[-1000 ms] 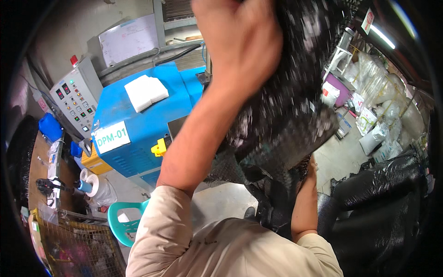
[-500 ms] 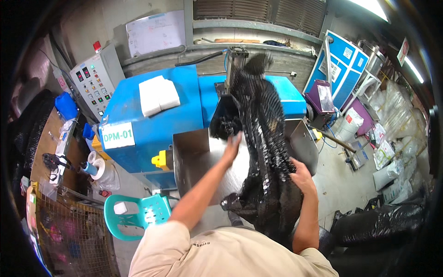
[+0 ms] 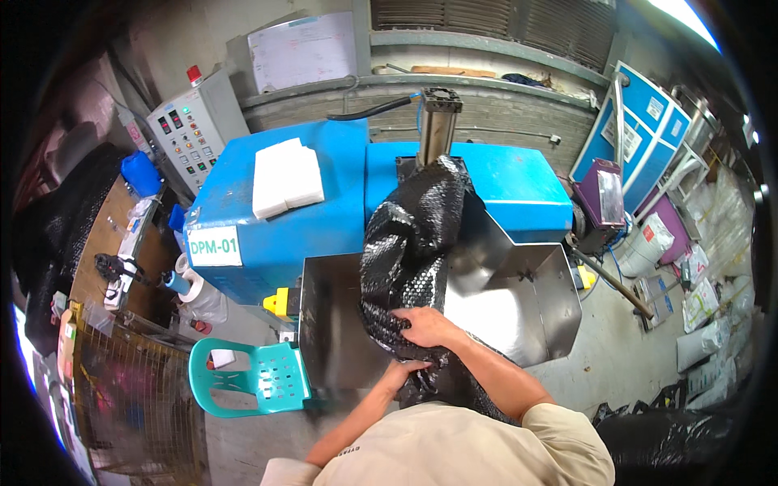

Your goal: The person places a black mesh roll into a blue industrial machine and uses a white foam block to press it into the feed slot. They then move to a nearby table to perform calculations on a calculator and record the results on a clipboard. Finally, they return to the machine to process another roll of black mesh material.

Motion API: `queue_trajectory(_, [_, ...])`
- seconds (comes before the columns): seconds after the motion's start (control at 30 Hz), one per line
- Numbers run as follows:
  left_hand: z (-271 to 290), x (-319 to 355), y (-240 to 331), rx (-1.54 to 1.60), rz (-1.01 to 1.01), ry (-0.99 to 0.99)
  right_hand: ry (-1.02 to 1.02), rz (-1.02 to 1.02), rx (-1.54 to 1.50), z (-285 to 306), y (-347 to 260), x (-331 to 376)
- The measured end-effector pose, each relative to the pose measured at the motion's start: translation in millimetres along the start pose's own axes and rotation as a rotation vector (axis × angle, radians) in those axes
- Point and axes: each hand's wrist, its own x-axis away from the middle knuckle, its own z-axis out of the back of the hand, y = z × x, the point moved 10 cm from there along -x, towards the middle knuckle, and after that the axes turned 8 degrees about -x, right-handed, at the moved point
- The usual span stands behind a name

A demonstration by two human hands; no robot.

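A long bunch of black bubble wrap (image 3: 405, 251) stretches from the mouth of the blue machine (image 3: 300, 235) across the steel trough (image 3: 494, 312) down to my body. My right hand (image 3: 429, 327) grips the bunch from above, fingers pressed into its folds. Just below it, nearer to me, my left hand (image 3: 407, 371) holds the same wrap from its left side; some of its fingers are hidden under the plastic. The wrap's far end goes in at the foot of an upright metal cylinder (image 3: 438, 121), where folds hide the opening.
A green plastic chair (image 3: 251, 377) stands left of the trough. White folded sheets (image 3: 285, 180) lie on the machine. Behind at the left is a control cabinet (image 3: 198, 134). A pole (image 3: 616, 279) juts out on the right, near bags and more black wrap (image 3: 673, 437).
The wrap has swung left and lower over the trough, its raised end now down at the machine's mouth. My right hand has moved left onto it; my left hand has come down and taken hold.
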Motion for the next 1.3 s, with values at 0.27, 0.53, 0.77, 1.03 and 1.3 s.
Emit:
queue_trajectory(0.27, [51, -27, 3, -0.119, -0.127, 0.249, 0.672, 0.708, 0.112, 102, -150, -51])
queue_trajectory(0.53, [46, -19, 5, -0.293, -0.002, 0.303, 0.622, 0.545, 0.646, 81, -223, -292])
queue_trajectory(0.77, [43, -45, -7, -0.307, -0.051, 0.231, 0.598, 0.413, 0.41, 172, -168, -335])
queue_trajectory(1.03, [78, -44, -35, -0.147, -0.018, 0.203, 1.067, 0.206, -0.509, 308, 17, 138])
queue_trajectory(1.3, [81, -61, -35, -0.12, -0.034, 0.22, 1.168, -0.172, -0.762, 149, 181, 167])
